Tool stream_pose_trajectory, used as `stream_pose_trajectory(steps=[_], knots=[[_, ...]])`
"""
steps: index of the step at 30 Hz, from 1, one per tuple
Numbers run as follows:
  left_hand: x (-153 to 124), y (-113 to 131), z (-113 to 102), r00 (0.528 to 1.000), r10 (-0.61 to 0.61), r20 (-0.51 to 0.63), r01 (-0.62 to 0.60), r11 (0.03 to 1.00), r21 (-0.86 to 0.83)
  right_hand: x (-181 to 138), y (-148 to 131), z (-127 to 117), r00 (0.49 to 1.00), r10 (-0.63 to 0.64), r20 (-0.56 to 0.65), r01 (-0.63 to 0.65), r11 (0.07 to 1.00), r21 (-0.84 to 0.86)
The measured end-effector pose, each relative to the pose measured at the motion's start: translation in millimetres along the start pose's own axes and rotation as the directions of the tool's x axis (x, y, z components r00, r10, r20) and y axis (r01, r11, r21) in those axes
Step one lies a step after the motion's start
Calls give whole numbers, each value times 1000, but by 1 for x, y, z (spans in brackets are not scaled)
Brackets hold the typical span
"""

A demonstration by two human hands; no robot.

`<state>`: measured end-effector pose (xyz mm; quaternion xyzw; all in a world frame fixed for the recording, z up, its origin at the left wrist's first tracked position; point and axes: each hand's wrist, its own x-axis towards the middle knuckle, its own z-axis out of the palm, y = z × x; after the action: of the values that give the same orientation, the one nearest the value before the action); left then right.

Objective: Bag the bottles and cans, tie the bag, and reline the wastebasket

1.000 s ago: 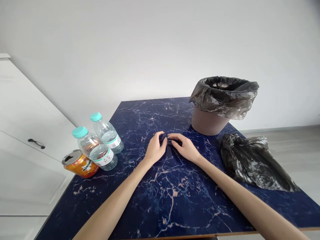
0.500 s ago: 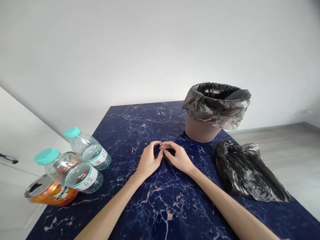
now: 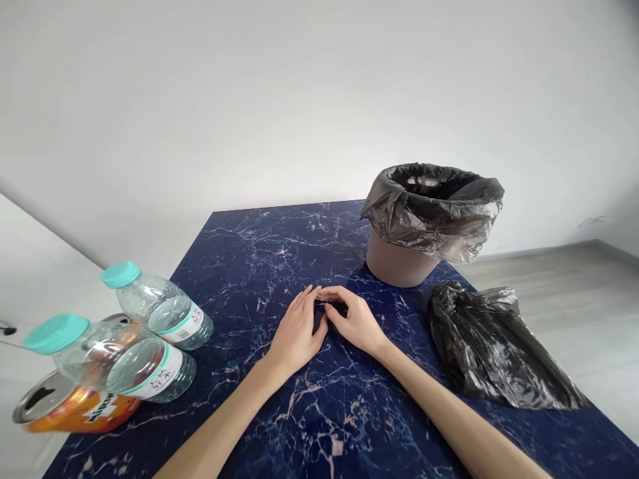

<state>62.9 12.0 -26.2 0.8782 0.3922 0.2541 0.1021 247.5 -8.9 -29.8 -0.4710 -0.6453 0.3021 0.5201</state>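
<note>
My left hand (image 3: 298,330) lies on the blue marbled table (image 3: 329,416), its fingers stretched forward and its thumb apart. Close beside it, my right hand (image 3: 357,321) rests with fingers curved and thumb apart. Their fingertips meet or nearly meet, and the space they enclose is in dark shadow. I see nothing held in either hand. To the left stand two clear plastic bottles with turquoise caps, a nearer bottle (image 3: 142,366) and a farther bottle (image 3: 167,313). An orange soda can (image 3: 82,406) is by the nearer bottle, partly hidden.
At the back right stands a brownish bin (image 3: 399,263) lined with a black plastic bag (image 3: 434,223). A crumpled black plastic bag (image 3: 499,349) lies at the table's right edge. Behind the nearer bottle, a second can's rim (image 3: 120,319) shows. A white wall (image 3: 279,100) backs the table.
My left hand has flattened and its fingers have straightened; my right hand has barely moved. The bottles and can appear farther left and larger as the view shifts slightly.
</note>
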Motion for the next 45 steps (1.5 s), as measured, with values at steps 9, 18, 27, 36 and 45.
stream_pose_trajectory(steps=[9,18,27,36,45], knots=[[-1,1,1,1000,14,9,-14,1000,21,-1,1,1,1000,3,-9,-4,1000,-18],[-1,2,1,1000,18,8,-18,1000,22,-1,1,0,1000,4,-7,-4,1000,-18],[-1,2,1,999,18,27,-19,1000,21,-2,1,0,1000,16,2,-16,1000,-18],[-1,3,-1,999,18,31,-18,1000,20,-2,1,-1,1000,21,4,-20,1000,-15],[-2,1,2,999,19,29,-20,1000,19,-2,0,-1,1000,16,4,-16,1000,-21]])
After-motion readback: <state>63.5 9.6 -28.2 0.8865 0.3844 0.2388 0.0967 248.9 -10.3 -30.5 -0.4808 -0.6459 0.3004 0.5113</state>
